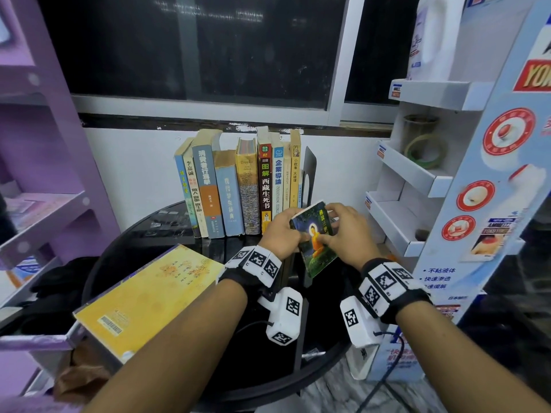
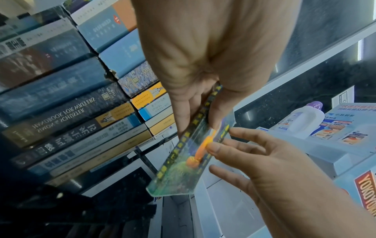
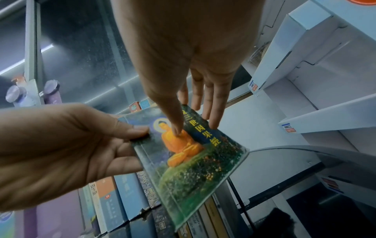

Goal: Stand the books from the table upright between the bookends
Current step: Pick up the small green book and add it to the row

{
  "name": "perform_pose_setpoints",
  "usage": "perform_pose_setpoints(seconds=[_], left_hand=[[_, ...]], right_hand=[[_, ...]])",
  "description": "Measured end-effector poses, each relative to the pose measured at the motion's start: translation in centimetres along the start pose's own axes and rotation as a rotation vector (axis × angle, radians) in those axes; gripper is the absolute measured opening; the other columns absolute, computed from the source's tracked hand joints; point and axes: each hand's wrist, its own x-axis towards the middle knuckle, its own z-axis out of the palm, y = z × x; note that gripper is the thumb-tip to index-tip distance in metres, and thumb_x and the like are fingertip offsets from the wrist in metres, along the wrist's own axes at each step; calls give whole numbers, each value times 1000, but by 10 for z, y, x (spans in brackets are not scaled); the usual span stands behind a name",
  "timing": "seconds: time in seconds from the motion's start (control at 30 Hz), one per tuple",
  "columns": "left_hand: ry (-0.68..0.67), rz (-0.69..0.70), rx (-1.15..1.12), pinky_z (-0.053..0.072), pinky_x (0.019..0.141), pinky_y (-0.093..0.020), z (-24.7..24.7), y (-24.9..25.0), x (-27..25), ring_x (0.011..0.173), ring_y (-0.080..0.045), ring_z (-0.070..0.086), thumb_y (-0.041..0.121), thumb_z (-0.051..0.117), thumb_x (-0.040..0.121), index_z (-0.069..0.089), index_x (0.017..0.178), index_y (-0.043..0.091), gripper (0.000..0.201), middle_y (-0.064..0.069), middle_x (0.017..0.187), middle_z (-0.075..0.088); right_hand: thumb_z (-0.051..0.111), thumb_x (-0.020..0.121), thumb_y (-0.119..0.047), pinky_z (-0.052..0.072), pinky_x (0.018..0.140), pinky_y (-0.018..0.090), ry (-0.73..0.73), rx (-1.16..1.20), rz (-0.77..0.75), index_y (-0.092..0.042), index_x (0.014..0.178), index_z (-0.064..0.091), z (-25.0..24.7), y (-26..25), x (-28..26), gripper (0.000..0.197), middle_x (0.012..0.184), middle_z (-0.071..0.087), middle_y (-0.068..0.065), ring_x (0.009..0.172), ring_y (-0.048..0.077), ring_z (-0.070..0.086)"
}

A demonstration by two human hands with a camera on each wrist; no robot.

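A: Grip check. The left hand (image 1: 280, 234) pinches the small green book (image 1: 316, 239) at its left edge, thumb on the cover, fingers behind. The right hand (image 1: 343, 231) grasps the opposite edge, thumb tip on the orange figure, fingers straight behind the back cover.

B: Position of the book?

A: Held above the black table (image 1: 185, 234), just in front of the right end of the standing row (image 1: 238, 186). Its long axis is tilted, top end leaning away toward the row.

B: Target gap?

A: Likely beyond the grip and slightly right, beside the black bookend (image 1: 310, 168). The right hand is nearer that end. The book probably needs rotating spine-out first.

B: Remaining?

A: The yellow book (image 1: 143, 296) lies flat, near left.
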Motion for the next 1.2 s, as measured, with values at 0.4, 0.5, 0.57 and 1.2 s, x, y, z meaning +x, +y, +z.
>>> perform_pose_setpoints(seconds=[0.4, 0.5, 0.57, 1.2], left_hand=[[-154, -68, -273, 56, 83, -40, 2, 16, -3, 88, -21, 66, 9, 58, 94, 51, 128, 12, 36, -12, 114, 63], [-188, -62, -279, 54, 88, -40, 2, 22, -4, 92, -23, 65, 15, 54, 97, 56, 122, 17, 26, -5, 107, 66], [-184, -61, -242, 53, 89, -39, 1, 23, -3, 100, -24, 63, 19, 50, 99, 57, 123, 19, 25, -2, 109, 65], [254, 574, 605, 45, 92, -26, -43, 54, 41, 101, -7, 60, 16, 63, 86, 65, 110, 22, 25, 8, 104, 68]], right_hand=[[78, 66, -10, 50, 79, 21, -304, 134, -102, -24, 137, 42, -15, -12, -5, 81, 112, 62, -2, 98, 14, 61], [74, 77, -10, 45, 79, 15, -283, 180, -98, -24, 137, 42, -18, -14, -8, 69, 108, 62, -7, 98, 11, 61], [67, 83, -7, 41, 72, 8, -252, 163, -87, -22, 136, 43, -19, -12, -8, 60, 103, 61, -7, 94, 12, 60], [57, 91, -3, 45, 82, 18, -14, 238, 48, -23, 136, 47, 0, -2, 16, 50, 112, 65, 6, 91, 12, 57]])
